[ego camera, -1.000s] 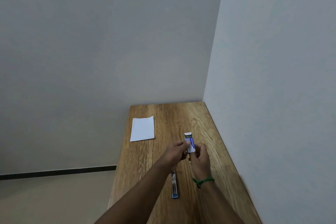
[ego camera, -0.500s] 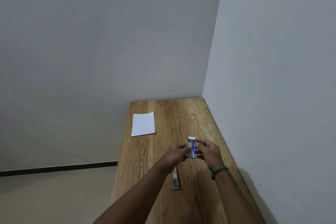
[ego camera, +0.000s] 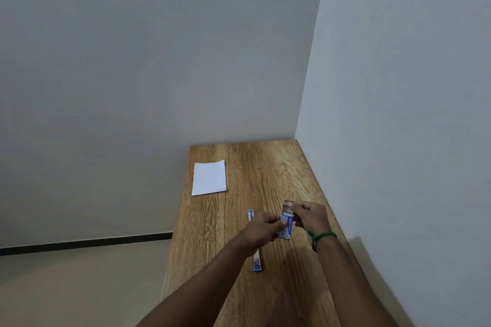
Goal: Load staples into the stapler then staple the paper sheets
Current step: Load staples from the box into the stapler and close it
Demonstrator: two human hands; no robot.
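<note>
The left hand (ego camera: 261, 228) pinches the blue staple box (ego camera: 287, 227) above the table (ego camera: 265, 162), and the right hand (ego camera: 310, 216) pinches the box's open far end. The stapler (ego camera: 257, 263) lies flat under the left wrist. The paper (ego camera: 209, 178) sits well apart, far left.

The paper sheets (ego camera: 209, 178) lie on the table (ego camera: 265, 162) by its left edge, towards the far left corner. The stapler (ego camera: 257, 260) lies lengthwise along the middle, nearer than the sheets and partly under the left hand (ego camera: 261, 229). The staple box (ego camera: 286, 225) sits between that hand and the right hand (ego camera: 310, 216), towards the right edge.
</note>
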